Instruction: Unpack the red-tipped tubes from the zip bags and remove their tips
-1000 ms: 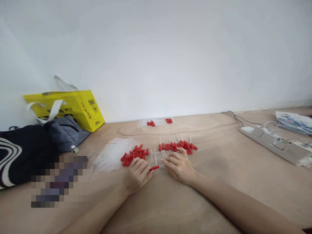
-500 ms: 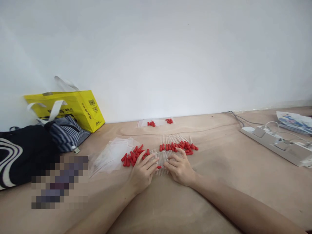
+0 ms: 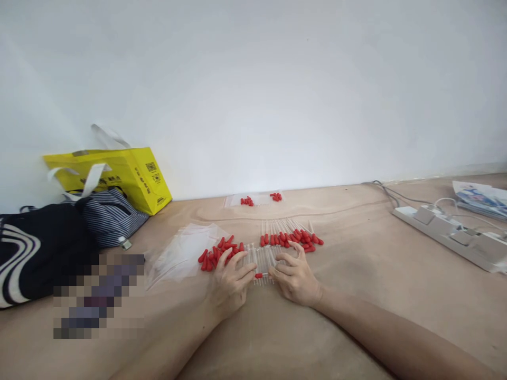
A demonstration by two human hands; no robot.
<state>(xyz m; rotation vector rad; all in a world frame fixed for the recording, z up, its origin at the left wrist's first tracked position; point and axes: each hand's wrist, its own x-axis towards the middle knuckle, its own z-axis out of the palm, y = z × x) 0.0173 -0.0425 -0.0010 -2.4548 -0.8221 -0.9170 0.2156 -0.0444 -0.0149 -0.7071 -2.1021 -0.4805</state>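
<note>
My left hand (image 3: 230, 281) pinches a red bulb (image 3: 259, 275) from nine o'clock; my right hand (image 3: 298, 278) pinches a clear tube (image 3: 265, 274) from three. I advise straight alignment, gentle pressure.

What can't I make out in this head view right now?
Head view:
Left end of the red bulb-shaped piece: behind the left hand.
Right end of the clear thin tube: behind the right hand.
Dark long item: blurred into blocks.
Black cloth bag with white stripes: cut by left edge.
</note>
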